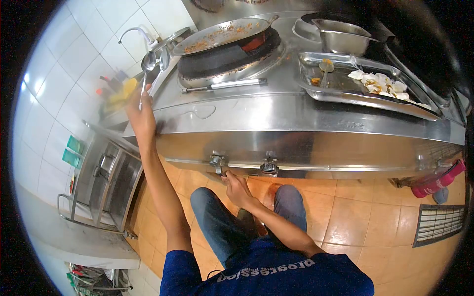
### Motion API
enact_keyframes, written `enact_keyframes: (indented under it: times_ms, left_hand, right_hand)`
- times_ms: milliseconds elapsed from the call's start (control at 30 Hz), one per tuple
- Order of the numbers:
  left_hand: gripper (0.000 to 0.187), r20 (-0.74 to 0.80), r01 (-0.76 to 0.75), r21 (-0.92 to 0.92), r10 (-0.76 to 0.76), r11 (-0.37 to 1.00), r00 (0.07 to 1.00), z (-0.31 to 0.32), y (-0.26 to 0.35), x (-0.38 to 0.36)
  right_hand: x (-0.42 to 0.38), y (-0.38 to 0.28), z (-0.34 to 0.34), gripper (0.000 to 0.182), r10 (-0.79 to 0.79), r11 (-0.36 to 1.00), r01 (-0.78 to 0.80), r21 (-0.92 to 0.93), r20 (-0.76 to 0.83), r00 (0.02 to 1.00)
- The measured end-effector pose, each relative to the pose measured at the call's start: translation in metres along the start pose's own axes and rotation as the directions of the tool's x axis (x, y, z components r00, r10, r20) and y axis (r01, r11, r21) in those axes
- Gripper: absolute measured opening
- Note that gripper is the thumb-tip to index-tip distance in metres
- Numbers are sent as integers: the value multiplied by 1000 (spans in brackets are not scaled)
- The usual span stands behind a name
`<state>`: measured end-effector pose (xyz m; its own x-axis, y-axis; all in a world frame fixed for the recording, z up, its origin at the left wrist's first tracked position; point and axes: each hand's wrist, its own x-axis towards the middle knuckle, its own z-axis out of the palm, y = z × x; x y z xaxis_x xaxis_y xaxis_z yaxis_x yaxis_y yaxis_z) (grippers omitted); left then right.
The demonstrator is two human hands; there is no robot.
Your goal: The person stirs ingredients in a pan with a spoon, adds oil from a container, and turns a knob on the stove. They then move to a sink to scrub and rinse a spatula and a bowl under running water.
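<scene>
Nearest the camera, over the orange floor tiles [355, 217], the right hand [236, 186] reaches up to the left gas knob [216, 161] on the front of the steel counter [306, 123], fingers curled at it, though I cannot tell whether they grip it; a second knob [269, 167] sits just beside, untouched; farther out, the left hand [141, 116] is closed around the long handle of a ladle [147, 63], its bowl raised near the tap [136, 33]; well apart from each other, the two hands work separately; beyond, a wok [222, 35] with food scraps rests tilted on the burner [227, 56]; to the right, a tray [345, 89] holds scraps and a spoon [325, 66].
</scene>
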<state>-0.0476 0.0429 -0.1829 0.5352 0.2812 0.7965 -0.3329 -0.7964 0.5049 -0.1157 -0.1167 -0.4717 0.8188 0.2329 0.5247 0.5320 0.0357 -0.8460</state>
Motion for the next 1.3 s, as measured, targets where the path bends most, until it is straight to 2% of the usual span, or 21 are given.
enact_keyframes:
  times_ms: [67,300,400,667,800,967,1200,1300]
  left_hand:
    - [27,0,-19,-4,19,1000,1000,1,-1,0]
    - [27,-16,11,-21,-12,1000,1000,2,3,-2]
    - [27,-15,3,-24,-4,1000,1000,2,-2,0]
    - [27,-23,-2,-15,1,1000,1000,4,1,-1]
    - [27,-17,18,-10,-18,1000,1000,3,-1,0]
    - [27,-18,33,-50,-34,998,999,4,2,-2]
    - [26,-33,-11,-77,9,997,999,6,0,-1]
    - [25,-24,-19,-57,17,998,1000,3,-7,1]
  right_hand:
    - [0,0,0,7,40,999,-40,33,14,999]
    - [-2,4,2,7,2,1000,-2,-16,-8,1000]
    - [-2,3,2,7,31,999,-31,-15,10,999]
    - [-2,4,2,6,-19,1000,19,22,-20,1000]
    - [-3,4,2,7,20,1000,-20,19,2,1000]
    - [-4,9,7,8,15,996,-13,84,-29,999]
    - [-2,4,6,14,-10,998,14,54,-73,997]
    - [-1,-2,1,7,47,999,-47,16,10,999]
